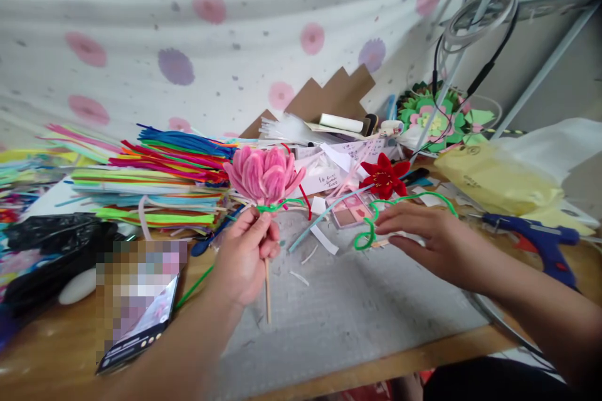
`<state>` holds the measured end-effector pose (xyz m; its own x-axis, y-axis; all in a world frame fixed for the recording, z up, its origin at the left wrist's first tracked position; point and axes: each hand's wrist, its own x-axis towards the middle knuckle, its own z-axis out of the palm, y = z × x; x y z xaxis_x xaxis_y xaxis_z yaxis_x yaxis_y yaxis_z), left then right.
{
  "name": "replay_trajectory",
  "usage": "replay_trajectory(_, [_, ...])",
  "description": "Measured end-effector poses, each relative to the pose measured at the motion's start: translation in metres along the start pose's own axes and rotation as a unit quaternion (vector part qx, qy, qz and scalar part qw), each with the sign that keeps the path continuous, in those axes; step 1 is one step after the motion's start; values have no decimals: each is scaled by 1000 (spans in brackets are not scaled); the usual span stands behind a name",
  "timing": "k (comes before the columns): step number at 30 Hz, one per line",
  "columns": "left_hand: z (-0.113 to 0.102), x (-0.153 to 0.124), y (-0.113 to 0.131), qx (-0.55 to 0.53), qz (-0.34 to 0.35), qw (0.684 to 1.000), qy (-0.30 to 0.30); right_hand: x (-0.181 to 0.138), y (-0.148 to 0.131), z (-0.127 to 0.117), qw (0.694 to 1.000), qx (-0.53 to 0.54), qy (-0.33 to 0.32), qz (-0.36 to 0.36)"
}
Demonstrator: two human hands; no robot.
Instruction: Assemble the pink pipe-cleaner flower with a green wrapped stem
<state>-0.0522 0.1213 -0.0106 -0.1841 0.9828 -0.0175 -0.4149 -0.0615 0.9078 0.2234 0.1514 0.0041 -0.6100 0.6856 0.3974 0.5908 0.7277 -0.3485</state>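
Note:
A pink flower of fuzzy pipe cleaners stands upright in my left hand, its thin wooden stick showing below the closed fingers. Green pipe cleaner wraps the base of the bloom, and a loose end points right. My right hand is stretched out over the mat with its fingers extended. Beside its fingertips lies a curled green pipe cleaner; part of it passes behind the hand, and I cannot tell whether they touch. Just beyond is a red flower on a light blue stem.
Bundles of coloured pipe cleaners are heaped at the back left. A phone lies at the left on the wooden table. A blue glue gun and a yellow plastic bag are at the right. Paper scraps dot the grey mat.

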Motion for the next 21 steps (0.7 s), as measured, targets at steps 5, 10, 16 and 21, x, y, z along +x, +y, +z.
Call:
replay_trajectory(5, [-8,-3,2,-3,-1,1000,17,89,-30,36,991,-60,-105,-55])
replay_trajectory(10, [-14,-6,3,-60,-55,997,4,153,-28,99,981,-131,-144,25])
replay_trajectory(16, [-19,-6,4,-89,-33,995,-7,156,-22,110,983,-99,-123,90])
replay_trajectory(21, [-22,-4,4,-90,24,996,5,124,-34,58,985,53,-133,95])
